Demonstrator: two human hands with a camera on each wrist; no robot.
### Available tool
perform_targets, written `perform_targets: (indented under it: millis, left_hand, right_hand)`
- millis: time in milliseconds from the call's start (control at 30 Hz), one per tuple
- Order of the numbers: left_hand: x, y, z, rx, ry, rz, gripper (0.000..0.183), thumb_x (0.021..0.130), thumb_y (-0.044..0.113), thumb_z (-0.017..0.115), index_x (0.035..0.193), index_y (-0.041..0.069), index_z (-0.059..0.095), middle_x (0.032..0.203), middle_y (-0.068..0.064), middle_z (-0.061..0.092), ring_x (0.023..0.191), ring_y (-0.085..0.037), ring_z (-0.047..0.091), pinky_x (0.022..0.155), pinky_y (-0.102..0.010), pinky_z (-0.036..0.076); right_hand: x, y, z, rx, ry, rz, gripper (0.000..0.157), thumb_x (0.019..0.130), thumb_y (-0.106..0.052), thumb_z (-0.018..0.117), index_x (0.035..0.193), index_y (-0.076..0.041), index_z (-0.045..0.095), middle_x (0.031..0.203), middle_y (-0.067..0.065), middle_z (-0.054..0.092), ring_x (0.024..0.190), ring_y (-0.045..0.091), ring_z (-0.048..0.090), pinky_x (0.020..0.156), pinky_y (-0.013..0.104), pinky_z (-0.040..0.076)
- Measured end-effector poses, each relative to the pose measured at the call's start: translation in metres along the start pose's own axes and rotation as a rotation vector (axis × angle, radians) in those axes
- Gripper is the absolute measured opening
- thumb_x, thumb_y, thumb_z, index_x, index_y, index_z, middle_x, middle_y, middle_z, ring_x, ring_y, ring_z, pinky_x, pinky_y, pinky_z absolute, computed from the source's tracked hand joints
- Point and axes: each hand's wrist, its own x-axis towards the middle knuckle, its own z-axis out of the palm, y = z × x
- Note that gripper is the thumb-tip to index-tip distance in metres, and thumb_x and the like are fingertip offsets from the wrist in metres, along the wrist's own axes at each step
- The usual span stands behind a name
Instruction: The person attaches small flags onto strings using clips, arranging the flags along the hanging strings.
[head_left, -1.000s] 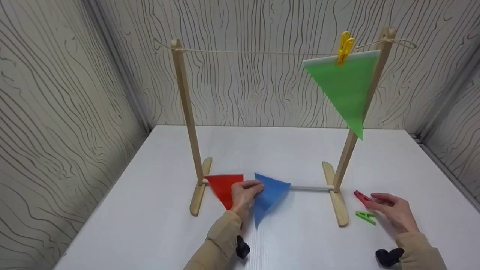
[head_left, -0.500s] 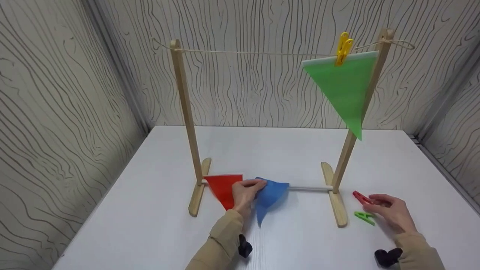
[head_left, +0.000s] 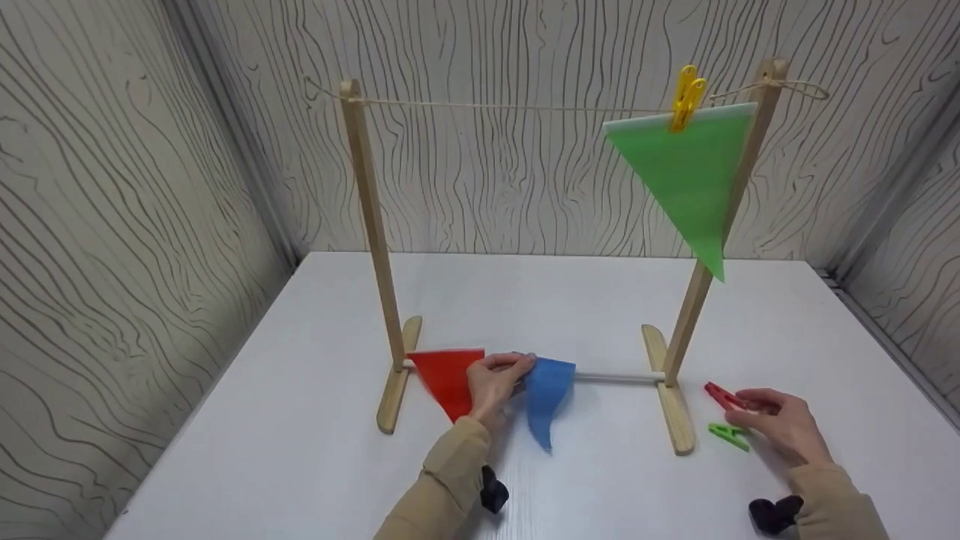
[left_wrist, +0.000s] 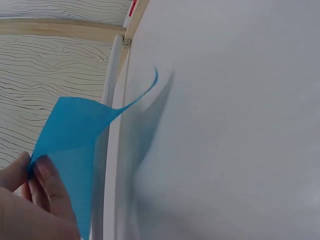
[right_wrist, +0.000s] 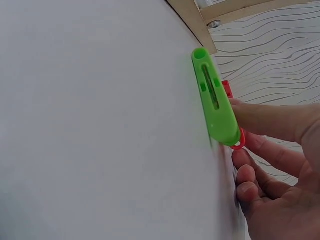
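With thumb and fingers, my left hand (head_left: 499,386) pinches the top edge of a blue triangular flag (head_left: 549,386). In the left wrist view the blue flag (left_wrist: 75,125) hangs from the fingertips, its point curling above the table. To its left, a red triangular flag (head_left: 448,379) is partly hidden by that hand. At the right, my right hand (head_left: 784,420) holds the end of a red clothespin (head_left: 724,395) between thumb and forefinger, low over the table. Just in front of it lies a green clothespin (head_left: 729,435), which covers much of the red one in the right wrist view.
A wooden stand has a left post (head_left: 371,225), a right post (head_left: 694,300) and a white crossbar (head_left: 619,376). A string (head_left: 480,105) joins the post tops. A yellow clothespin (head_left: 685,101) holds a green flag (head_left: 686,172) near the right post. Patterned walls surround the white table (head_left: 300,450).
The left hand has shifted slightly right, lifting the blue flag's top edge; its point has swung right and now curls. The right hand has barely moved at the red clothespin.
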Motion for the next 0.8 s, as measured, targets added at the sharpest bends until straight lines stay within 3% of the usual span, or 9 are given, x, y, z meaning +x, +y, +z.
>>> perform_targets:
  millis: [333,567,800]
  left_hand:
    - [0.0029,0.0001,0.0018,-0.098,-0.031,0.032,0.032,0.085,0.004,0.077,0.115,-0.004,0.066,0.104,-0.017,0.074,0.076,-0.012,0.067,0.075,-0.028,0.061]
    - [0.0016,0.0013,0.0005,-0.043,-0.052,0.007,0.031,0.090,0.008,0.074,0.120,0.002,0.071,0.117,-0.017,0.073,0.086,-0.015,0.073,0.085,-0.033,0.062]
    - [0.0014,0.0021,-0.0001,-0.004,-0.036,0.006,0.025,0.091,0.014,0.075,0.115,0.006,0.075,0.110,-0.013,0.075,0.090,-0.016,0.073,0.090,-0.036,0.061]
  right_hand:
    - [0.0018,-0.0001,0.0015,-0.065,0.017,-0.080,0.064,0.086,-0.024,0.078,0.131,0.014,0.054,0.106,0.018,0.067,0.084,0.015,0.046,0.068,0.023,0.036]
    - [0.0007,-0.0013,0.0001,-0.030,0.007,-0.048,0.064,0.087,-0.022,0.077,0.132,0.016,0.052,0.103,0.017,0.067,0.085,0.017,0.047,0.069,0.024,0.037]
    - [-0.0005,-0.0027,0.0010,-0.002,0.002,-0.029,0.059,0.092,-0.021,0.072,0.133,0.016,0.051,0.100,0.010,0.065,0.085,0.017,0.049,0.068,0.023,0.039]
